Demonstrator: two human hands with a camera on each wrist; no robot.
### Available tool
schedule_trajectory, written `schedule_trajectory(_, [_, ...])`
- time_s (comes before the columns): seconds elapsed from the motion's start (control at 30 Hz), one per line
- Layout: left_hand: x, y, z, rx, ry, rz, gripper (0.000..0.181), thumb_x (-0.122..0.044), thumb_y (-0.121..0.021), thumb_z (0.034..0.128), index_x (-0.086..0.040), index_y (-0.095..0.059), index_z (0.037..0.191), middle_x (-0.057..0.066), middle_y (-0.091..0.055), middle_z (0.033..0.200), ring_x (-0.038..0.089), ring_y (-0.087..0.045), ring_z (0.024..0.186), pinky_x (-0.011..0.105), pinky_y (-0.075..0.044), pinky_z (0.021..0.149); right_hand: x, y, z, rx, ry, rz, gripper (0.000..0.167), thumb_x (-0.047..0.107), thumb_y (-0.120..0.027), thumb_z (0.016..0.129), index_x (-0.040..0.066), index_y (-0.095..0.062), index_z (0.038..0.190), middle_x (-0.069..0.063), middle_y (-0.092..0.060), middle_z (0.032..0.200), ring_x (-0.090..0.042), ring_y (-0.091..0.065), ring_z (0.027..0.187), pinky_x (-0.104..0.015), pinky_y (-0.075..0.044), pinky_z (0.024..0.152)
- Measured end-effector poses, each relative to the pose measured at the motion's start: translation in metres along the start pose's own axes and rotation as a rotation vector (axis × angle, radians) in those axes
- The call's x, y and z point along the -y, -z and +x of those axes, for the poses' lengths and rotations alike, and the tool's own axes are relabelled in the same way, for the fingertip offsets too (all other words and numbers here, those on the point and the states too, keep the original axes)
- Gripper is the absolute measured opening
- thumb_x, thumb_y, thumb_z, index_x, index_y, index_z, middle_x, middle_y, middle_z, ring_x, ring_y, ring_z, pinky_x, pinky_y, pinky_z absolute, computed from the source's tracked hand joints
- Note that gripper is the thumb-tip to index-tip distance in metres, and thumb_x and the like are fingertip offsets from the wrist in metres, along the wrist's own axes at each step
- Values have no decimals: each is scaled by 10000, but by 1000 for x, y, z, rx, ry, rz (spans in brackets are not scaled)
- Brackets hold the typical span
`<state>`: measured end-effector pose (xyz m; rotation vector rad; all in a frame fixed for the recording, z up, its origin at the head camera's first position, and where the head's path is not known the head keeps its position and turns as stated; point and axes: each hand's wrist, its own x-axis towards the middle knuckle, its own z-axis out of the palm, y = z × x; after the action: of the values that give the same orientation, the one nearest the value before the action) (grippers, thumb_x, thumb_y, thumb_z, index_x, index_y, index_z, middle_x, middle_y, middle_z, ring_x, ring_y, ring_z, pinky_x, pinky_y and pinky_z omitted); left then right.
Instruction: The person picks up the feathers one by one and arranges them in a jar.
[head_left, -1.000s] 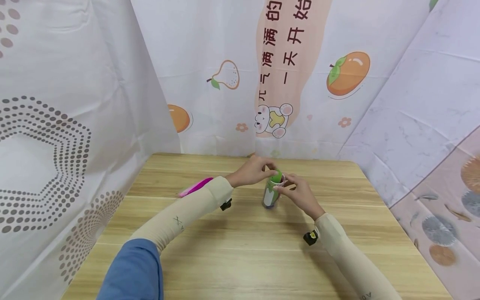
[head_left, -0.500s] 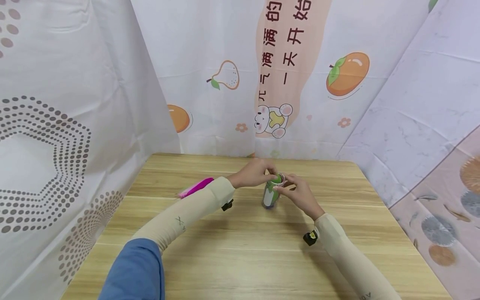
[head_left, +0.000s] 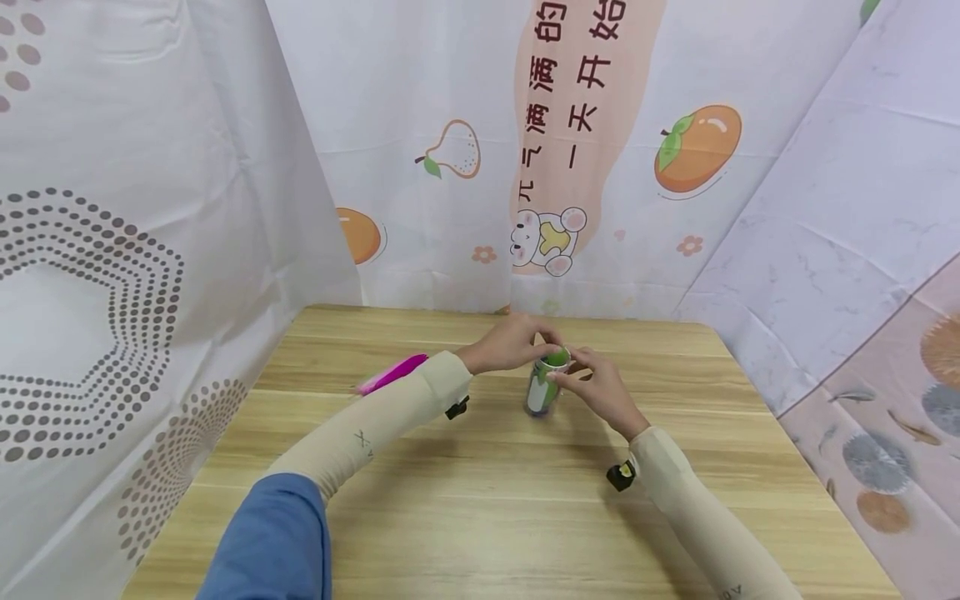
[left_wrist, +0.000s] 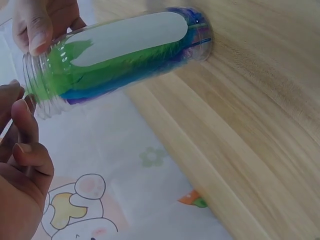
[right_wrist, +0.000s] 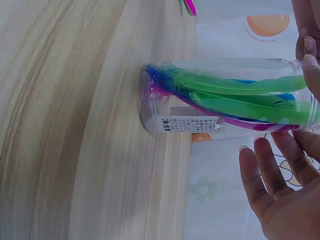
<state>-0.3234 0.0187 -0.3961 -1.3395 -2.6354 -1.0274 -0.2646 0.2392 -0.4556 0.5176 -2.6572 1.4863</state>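
Slipped a green feather [head_left: 557, 357] lower into a jar [head_left: 539, 392] since earlier, apparently mid-insertion, probably needing next a push below the rim. Pinching the jar near its mouth with a loosely fanned right hand [head_left: 606, 395], curving left hand [head_left: 510, 342] over the opening, unclear whether gripping or pressing. Clear, white-labelled, holding green, blue and magenta plumes [right_wrist: 240, 100], upright on the counter [head_left: 495, 508] just left of right hand.

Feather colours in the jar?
The feathers are green, blue and magenta; right wrist view shows them best.

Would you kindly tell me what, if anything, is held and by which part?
The right hand holds the clear jar by its neck, near the rim. Whether the left hand, at the mouth, grips a green feather is unclear.
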Motion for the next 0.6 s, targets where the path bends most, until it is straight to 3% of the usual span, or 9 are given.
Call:
schedule_trajectory(0.17, [2,-6,-2,-18,-25,81,97,-261,-705,1002,-198,-771,1035,-129,-715,995,18,-628,879,215,-498,750,-1,-2,-1,10,-1,5,531,477,-753,927,262,-641,1400,-10,-627,1264,-246,-599,1111,-516,-517,922])
schedule_trajectory(0.3, [4,-5,-4,-42,-31,65,90,-250,-702,1005,-192,-768,1026,-103,-726,990,40,-635,854,218,-492,709,1,-2,-2,8,-5,6,537,482,-749,928,261,-637,1405,-17,-621,1265,-253,-593,1113,-520,-514,927])
schedule_trajectory(0.47, [8,2,-12,-70,22,44,114,-270,-675,1021,-197,-763,1015,-101,-726,978,67,-590,746,240,-463,668,1,-1,-1,1,-11,-3,593,503,-752,919,240,-617,1433,-18,-623,1257,-248,-594,1112,-519,-514,930])
schedule_trajectory(0.6, [15,10,-21,-97,64,66,126,-282,-664,1028,-201,-760,1025,-105,-711,976,77,-558,775,261,-460,694,1,-1,0,-2,-6,-5,588,500,-751,920,248,-617,1434,-15,-627,1250,-241,-599,1109,-506,-516,924])
